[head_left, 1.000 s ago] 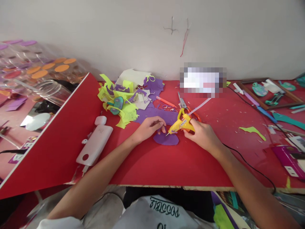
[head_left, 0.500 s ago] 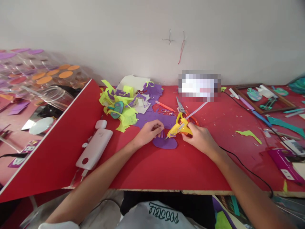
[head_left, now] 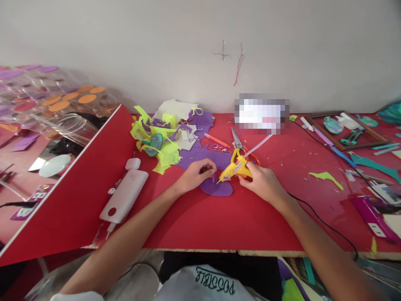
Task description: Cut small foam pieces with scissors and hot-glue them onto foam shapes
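My right hand is wrapped round a yellow hot glue gun, which has a pale glue stick in its back end. The nozzle points down and left at a purple oval piece, a flat foam-like sheet on the red table. Just above that oval, my left hand pinches a small purple strip near the nozzle tip. Scissors with yellow and orange handles lie behind the glue gun.
Yellow-green scraps and a purple sheet lie at the back. A white power bank stands left, beside a slanted red panel. To the right are a wooden frame, a purple box-like object and a black cord.
The view has tilted up slightly, so everything sits lower. My left fingers have closed more tightly over the small purple strip. The glue gun stays over the oval piece.
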`<act>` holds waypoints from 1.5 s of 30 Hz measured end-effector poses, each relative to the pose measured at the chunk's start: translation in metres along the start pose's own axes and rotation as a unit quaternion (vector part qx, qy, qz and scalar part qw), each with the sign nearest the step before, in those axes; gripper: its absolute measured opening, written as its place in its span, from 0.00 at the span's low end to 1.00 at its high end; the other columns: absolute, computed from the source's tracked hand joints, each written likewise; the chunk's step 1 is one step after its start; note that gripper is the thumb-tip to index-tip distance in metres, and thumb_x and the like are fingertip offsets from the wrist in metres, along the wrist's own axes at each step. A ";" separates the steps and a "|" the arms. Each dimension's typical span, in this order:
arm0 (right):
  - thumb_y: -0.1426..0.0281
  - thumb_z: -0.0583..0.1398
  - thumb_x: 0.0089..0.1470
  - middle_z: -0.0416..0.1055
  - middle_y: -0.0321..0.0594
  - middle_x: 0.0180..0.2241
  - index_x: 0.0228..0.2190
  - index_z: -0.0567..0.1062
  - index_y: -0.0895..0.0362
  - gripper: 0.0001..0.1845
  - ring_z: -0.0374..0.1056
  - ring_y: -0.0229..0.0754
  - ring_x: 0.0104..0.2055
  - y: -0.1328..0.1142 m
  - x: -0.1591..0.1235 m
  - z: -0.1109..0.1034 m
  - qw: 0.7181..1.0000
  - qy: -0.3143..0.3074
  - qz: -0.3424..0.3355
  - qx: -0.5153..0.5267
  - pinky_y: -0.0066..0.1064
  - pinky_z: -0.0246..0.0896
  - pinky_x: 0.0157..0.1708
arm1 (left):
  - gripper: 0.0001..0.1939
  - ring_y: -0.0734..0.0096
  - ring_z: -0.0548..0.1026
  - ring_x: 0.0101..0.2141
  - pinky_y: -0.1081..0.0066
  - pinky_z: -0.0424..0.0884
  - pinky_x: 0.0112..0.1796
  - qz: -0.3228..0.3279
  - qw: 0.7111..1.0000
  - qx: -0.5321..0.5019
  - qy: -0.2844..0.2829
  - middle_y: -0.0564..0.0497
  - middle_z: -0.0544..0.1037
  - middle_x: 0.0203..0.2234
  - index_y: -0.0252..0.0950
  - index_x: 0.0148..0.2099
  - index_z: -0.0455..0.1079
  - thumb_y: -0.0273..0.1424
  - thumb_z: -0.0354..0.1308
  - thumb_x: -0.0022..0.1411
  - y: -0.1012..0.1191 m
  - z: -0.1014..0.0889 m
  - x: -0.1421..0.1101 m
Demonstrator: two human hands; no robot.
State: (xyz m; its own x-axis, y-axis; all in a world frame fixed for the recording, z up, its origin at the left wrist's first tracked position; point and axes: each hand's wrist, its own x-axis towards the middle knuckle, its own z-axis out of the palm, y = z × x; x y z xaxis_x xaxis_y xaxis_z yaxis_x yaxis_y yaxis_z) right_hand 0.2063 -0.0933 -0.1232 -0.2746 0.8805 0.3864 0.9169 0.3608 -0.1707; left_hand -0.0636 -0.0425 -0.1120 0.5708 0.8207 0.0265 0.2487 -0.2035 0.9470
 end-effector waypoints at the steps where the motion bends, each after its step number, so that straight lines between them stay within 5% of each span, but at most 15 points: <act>1: 0.64 0.61 0.56 0.75 0.40 0.25 0.33 0.69 0.54 0.08 0.70 0.44 0.23 0.000 0.000 0.000 1.000 -0.001 0.000 0.001 0.32 0.51 0.23 | 0.09 0.72 0.72 0.30 0.72 0.67 0.34 0.002 1.000 0.005 0.000 0.51 0.75 0.28 0.34 0.40 0.70 0.35 0.56 0.66 -0.001 0.000 0.000; 21: 0.64 0.60 0.58 0.76 0.41 0.25 0.43 0.74 0.58 0.14 0.71 0.45 0.23 0.000 -0.001 -0.001 1.000 0.012 -0.011 -0.005 0.32 0.52 0.23 | 0.13 0.75 0.72 0.29 0.75 0.67 0.33 0.007 0.997 0.078 0.010 0.52 0.78 0.33 0.35 0.50 0.70 0.26 0.57 0.63 0.001 0.007 -0.002; 45: 0.68 0.62 0.54 0.78 0.42 0.28 0.42 0.72 0.56 0.12 0.73 0.47 0.25 0.005 0.000 -0.001 1.000 -0.025 -0.005 0.003 0.32 0.53 0.23 | 0.17 0.72 0.75 0.31 0.74 0.67 0.34 0.021 0.987 0.153 0.030 0.52 0.79 0.35 0.38 0.55 0.68 0.24 0.54 0.65 -0.003 0.018 -0.003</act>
State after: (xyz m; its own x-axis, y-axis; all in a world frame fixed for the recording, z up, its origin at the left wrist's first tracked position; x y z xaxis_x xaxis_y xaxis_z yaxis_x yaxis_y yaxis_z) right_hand 0.2108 -0.0920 -0.1231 -0.2971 0.8912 0.3428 0.9127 0.3706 -0.1723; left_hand -0.0518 -0.0534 -0.1207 0.5407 0.8363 0.0907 0.4567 -0.3824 0.8032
